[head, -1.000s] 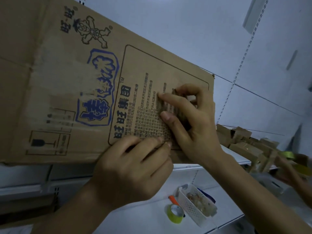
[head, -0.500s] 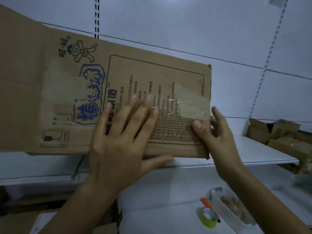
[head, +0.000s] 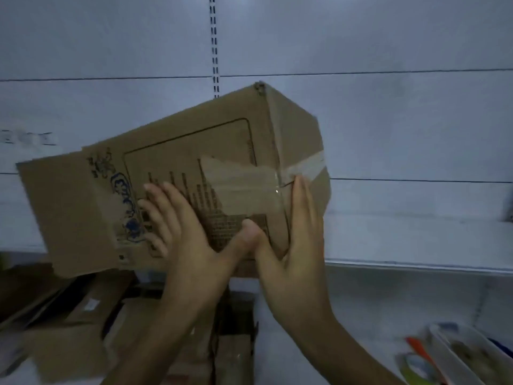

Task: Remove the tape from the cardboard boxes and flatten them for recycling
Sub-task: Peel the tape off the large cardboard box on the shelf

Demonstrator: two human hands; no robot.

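White shelf carries a plastic basket and green tape roll at its near right corner, cardboard pieces near left. Beyond, a tilted cardboard box is held up between flat, straight-fingered hands: left hand on the printed face, right hand on its end, where clear tape wraps the corner.

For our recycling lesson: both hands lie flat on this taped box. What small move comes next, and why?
Probably the right hand should pinch the tape near the corner and peel: the strip wraps two faces of the box, and the left hand steadies it.
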